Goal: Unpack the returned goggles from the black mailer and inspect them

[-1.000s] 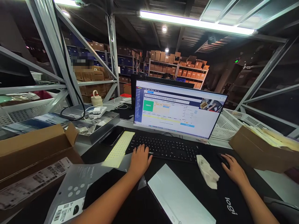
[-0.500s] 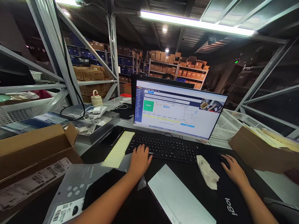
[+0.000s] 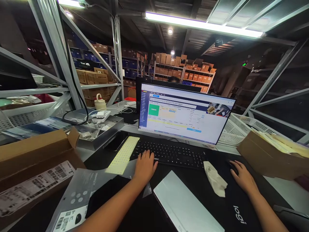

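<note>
My left hand (image 3: 145, 165) lies over the near left edge of a black keyboard (image 3: 176, 153), palm down, fingers stretched out and holding nothing. My right hand (image 3: 243, 176) rests over a dark computer mouse (image 3: 232, 166), which is mostly hidden under the fingers, on a black "logi" desk mat (image 3: 231, 190). Between my hands lie a flat white box (image 3: 185, 201) and a crumpled white cloth (image 3: 215, 178). Behind the keyboard a lit monitor (image 3: 183, 112) shows a web page. Left of the keyboard is a yellow sheet of small labels (image 3: 124, 154).
An open cardboard box (image 3: 36, 174) with a shipping label stands at left, beside a clear printed plastic bag (image 3: 77, 193). A grey tray (image 3: 103, 132) and a phone (image 3: 118, 141) are behind. At right are a cardboard box (image 3: 270, 158) and white baskets (image 3: 235, 129).
Both hands stay in the same places. The view shifts very slightly, and a small area near the middle of the monitor's page now looks tinted orange.
</note>
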`<state>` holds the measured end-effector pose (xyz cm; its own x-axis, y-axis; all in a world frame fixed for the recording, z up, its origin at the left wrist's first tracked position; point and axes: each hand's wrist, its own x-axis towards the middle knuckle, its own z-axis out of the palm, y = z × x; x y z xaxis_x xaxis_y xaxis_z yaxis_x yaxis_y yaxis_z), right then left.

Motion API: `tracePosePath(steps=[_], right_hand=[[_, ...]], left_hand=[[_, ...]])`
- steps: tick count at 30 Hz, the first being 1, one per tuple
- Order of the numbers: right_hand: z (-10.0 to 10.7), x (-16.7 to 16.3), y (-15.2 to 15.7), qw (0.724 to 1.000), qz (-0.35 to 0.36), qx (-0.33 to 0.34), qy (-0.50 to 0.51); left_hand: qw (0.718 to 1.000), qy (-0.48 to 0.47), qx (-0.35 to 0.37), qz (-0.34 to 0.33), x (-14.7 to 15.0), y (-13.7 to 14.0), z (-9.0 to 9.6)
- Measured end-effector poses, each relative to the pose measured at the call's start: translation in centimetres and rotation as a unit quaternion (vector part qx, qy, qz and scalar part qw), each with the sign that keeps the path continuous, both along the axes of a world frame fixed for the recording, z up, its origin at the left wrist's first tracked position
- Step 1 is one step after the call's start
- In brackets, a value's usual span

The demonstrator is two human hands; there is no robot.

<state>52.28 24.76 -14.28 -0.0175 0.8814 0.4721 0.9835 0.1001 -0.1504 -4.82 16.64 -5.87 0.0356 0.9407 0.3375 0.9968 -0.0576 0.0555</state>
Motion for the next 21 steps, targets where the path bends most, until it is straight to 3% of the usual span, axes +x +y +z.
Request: tracePosePath(steps=[21], right_hand=[[0.55,-0.31,-0.23,1.000,-0.011,0.000,0.009]], left_hand=[[1.000,0.005,0.004,-0.003,0.05,0.22,-0.35]])
